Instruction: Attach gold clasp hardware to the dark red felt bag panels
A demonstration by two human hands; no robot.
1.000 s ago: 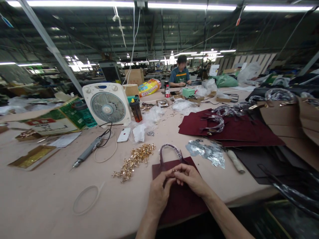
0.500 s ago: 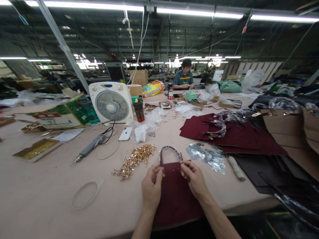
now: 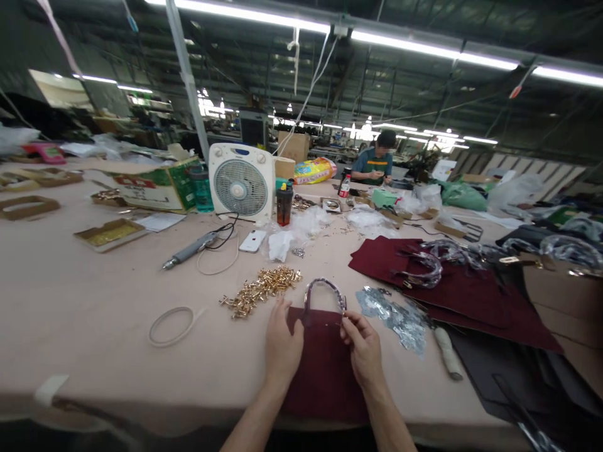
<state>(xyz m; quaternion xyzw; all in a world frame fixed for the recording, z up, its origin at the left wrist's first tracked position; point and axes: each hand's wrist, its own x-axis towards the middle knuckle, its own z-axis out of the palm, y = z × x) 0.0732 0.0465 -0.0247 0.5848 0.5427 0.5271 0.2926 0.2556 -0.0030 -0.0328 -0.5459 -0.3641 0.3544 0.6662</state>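
Observation:
A dark red bag panel (image 3: 323, 376) lies flat before me at the table edge. Its arched handle (image 3: 326, 282), wrapped in clear plastic, rises from the panel's far edge. My right hand (image 3: 363, 348) is closed in a pinch at the handle's right end, by the panel's top edge; any small part between the fingertips is hidden. Over the panel's left edge, my left hand (image 3: 284, 344) is open, thumb apart and fingers stretched forward. Its fingertips are at the near side of a pile of gold-coloured metal fasteners (image 3: 261, 290). Flat silver metal plates (image 3: 398, 317) lie right of my right hand.
An electric screwdriver (image 3: 191, 251), a phone (image 3: 252, 241) and a white fan (image 3: 242, 182) stand or lie beyond the pile. More dark red panels (image 3: 452, 282) are stacked at right, near a wrapped roll (image 3: 447, 353). A co-worker (image 3: 375, 162) sits across the table.
My left hand has left the panel's top edge and opened, its fingers reaching toward the gold fasteners. My right hand keeps its pinch at the handle. The camera view has turned left and tilted.

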